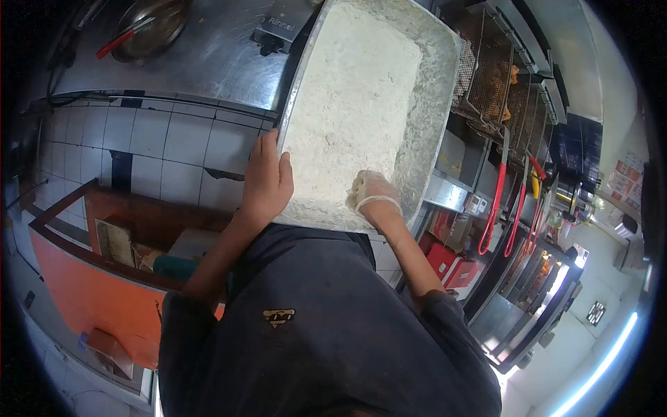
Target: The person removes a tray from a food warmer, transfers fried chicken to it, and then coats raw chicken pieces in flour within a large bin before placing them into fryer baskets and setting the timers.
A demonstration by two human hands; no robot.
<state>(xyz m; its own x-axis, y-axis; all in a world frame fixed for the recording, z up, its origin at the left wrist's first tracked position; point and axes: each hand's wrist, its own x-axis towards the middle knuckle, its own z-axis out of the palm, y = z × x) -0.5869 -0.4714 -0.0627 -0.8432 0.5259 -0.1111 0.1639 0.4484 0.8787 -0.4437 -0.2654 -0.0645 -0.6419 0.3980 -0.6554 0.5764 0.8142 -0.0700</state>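
A deep metal tray (435, 104) full of pale flour (354, 76) is right in front of me. My left hand (269, 177) grips the tray's left rim near the front corner, its thumb lying apart from the fingers. Down in the flour, close to the front wall, is my right hand (375, 192), wearing a clear plastic glove with a band at the wrist. Its fingers are curled closed and coated with flour. Whatever they may hold is hidden. Small lumps show on the flour's surface.
A steel counter (208, 62) at the upper left bears a metal bowl (149, 35) with a red-handled tool. Fryer baskets (493, 62) with red handles (493, 208) stand at the right, above a lit display cabinet (524, 295). An orange-fronted unit (97, 292) is at the lower left.
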